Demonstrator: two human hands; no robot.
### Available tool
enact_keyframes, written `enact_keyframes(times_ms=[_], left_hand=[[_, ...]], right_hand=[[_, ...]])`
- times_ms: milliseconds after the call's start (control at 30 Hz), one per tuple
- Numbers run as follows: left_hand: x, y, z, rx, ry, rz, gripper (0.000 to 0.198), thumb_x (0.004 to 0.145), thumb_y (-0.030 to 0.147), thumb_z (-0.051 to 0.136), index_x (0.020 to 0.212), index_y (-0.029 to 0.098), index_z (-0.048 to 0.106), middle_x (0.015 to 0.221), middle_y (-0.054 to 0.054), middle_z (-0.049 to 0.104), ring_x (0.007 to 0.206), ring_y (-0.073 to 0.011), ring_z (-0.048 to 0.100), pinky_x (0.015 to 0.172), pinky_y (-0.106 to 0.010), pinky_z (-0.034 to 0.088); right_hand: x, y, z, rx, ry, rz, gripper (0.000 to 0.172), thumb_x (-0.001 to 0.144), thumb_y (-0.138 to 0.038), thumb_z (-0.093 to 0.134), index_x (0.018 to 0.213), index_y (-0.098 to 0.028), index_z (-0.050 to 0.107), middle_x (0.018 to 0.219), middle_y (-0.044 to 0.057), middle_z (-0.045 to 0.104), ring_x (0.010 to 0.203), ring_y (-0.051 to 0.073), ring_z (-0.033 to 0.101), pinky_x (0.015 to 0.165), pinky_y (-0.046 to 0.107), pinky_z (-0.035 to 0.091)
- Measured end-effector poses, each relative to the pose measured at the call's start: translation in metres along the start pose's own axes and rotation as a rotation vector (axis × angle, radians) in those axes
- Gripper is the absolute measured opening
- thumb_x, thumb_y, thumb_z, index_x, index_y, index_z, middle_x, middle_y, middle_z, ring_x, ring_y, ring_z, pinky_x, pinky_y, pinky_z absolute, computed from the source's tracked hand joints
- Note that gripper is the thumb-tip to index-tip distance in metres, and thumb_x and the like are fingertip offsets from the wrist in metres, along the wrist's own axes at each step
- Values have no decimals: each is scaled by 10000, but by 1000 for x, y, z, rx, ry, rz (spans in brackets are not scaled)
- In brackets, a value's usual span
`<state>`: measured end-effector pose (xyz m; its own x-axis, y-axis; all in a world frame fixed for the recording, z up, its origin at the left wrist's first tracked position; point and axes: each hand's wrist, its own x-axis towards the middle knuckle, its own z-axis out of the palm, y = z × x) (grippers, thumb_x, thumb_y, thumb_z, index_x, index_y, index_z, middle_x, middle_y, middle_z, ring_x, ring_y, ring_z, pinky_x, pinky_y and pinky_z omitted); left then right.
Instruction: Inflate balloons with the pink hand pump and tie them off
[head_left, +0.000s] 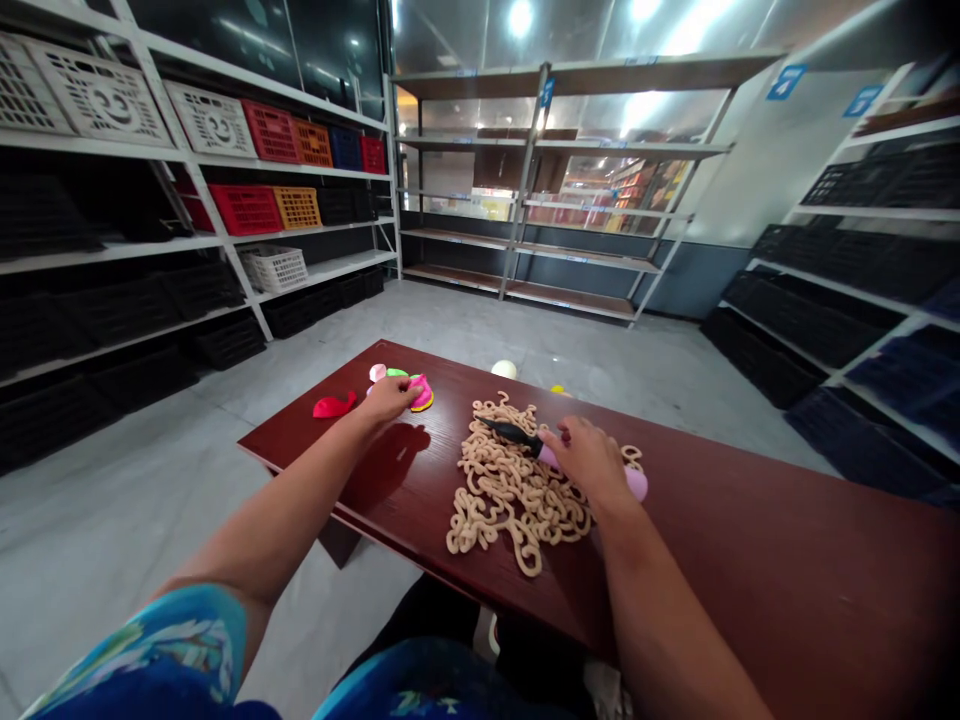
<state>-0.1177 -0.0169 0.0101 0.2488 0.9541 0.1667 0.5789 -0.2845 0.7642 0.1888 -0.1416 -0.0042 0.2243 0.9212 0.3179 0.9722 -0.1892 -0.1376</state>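
The left hand (386, 398) rests on a small heap of limp rubber balloons (421, 393), pink, green and yellow, near the far edge of the dark red wood-grain table (750, 540); its fingers bend down onto them, but whether they pinch one cannot be told. A flat red balloon (334, 405) lies just beside. The right hand (592, 462) curls around a smooth pink pump (636, 484) with a tapered black nozzle, atop a tangle of beige curly cords (502, 500).

red basket (245, 208) on white shelving (337, 270)
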Motion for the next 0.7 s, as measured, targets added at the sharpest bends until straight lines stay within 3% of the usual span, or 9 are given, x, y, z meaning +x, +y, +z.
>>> enact_keyframes(times_ms=[100,167,267,433,500,567,700], left_hand=[[9,9,9,26,-29,48,200,704,340,541,646,149,542,598,12,487,586,-110,430,567,-245,308],[12,15,17,-90,-105,54,160,680,307,554,703,149,562,620,11,504,578,-109,436,554,-243,308],[16,25,33,-422,-222,-44,188,656,305,570,733,135,588,605,4,512,542,-106,431,518,-238,301],[31,50,65,-1036,-152,-25,264,616,192,567,852,110,652,901,-76,625,777,-154,550,662,-243,394],[39,60,76,-1297,-121,14,307,635,161,520,904,109,657,1015,-93,619,901,-172,555,739,-245,410],[46,65,86,-1555,-75,-17,276,673,172,473,867,97,655,981,-110,631,924,-180,565,768,-258,428],[53,52,103,-1863,70,-239,329,800,332,388,814,100,621,782,-120,636,790,-194,610,690,-305,481]], right_hand=[[1,3,-2,12,-39,2,395,787,-548,449,883,-192,589,903,74,626,827,214,564,666,310,342],[2,11,-5,29,-119,-1,480,741,-617,462,931,-196,592,942,81,625,851,226,566,664,305,347],[5,29,-6,59,-304,-13,580,621,-659,564,973,-199,598,956,86,633,840,234,574,643,289,351],[9,50,-3,125,-498,-68,448,587,-523,666,895,-202,621,895,62,658,776,205,585,608,260,347],[9,49,-4,137,-485,-47,424,597,-521,660,880,-208,625,884,54,660,771,204,587,602,260,345],[8,45,-8,123,-403,3,455,621,-572,620,897,-210,624,909,63,655,796,217,585,602,267,344],[6,33,-17,93,-205,62,500,679,-632,529,929,-204,595,975,76,633,838,228,572,598,278,334]])
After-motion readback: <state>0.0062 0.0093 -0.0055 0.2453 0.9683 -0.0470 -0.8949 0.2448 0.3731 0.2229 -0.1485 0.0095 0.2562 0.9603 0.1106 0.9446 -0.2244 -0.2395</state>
